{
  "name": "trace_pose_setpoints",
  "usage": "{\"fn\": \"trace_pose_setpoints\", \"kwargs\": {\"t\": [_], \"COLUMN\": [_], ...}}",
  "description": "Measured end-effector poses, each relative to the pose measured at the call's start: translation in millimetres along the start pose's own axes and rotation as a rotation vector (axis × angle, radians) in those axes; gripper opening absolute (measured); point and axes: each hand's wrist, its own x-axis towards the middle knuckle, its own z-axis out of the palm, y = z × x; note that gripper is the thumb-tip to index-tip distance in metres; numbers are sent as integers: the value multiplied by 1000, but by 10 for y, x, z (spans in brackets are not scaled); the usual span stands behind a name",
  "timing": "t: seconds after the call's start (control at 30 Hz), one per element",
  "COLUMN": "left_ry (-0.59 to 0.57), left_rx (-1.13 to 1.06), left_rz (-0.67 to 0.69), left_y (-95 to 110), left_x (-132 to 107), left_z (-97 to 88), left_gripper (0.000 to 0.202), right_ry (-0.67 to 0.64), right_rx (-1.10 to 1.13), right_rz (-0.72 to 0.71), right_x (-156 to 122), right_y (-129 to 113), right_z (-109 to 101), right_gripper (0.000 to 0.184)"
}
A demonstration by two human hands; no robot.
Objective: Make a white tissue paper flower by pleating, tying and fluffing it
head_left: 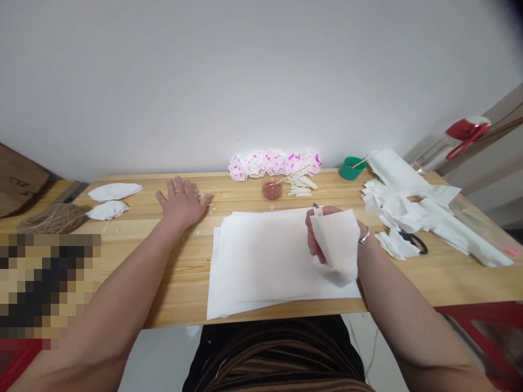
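My left hand (182, 203) lies flat on the wooden table with its fingers spread, a ring on one finger. Small white scraps (200, 194) are by its thumb. My right hand (316, 237) is closed on a white piece of paper (337, 239), which hangs over the fingers and hides part of them. A bit of white material pokes out at the fingertips. Beneath this hand lies a stack of white sheets (261, 261), its edges slightly uneven.
Pink-speckled white paper balls (275, 163) line the wall, behind a small pink dish (272, 190) with a stick and several white strips (301, 185). A green cup (352, 168), crumpled white paper (388, 201) and black-handled scissors (417, 242) are right. Twine (53, 218) and white twisted pieces (115, 191) sit left.
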Motion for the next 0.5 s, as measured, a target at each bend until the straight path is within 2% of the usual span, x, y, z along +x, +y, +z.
{"fn": "trace_pose_setpoints", "kwargs": {"t": [0.07,0.13,0.23,0.33,0.43,0.5], "left_ry": [-113,-216,-233,-214,-180,-148], "left_rx": [-57,-99,-183,-204,-196,-200], "left_rz": [54,259,550,692,706,678], "left_y": [-77,-135,-266,-498,-792,-989], "left_x": [100,120,-113,-673,-1381,-1817], "left_z": [47,79,81,28,-41,-75], "left_gripper": [78,63,58,52,56,59], "right_ry": [-1,12,25,13,71,119], "right_rx": [2,7,25,33,-5,-78], "right_rz": [5,16,35,11,-82,-87], "right_x": [6,9,1,-21,-32,-11], "right_y": [6,14,16,6,-10,-17], "right_z": [-4,-15,-19,8,67,115], "right_gripper": [38,36,33,31,25,22]}}
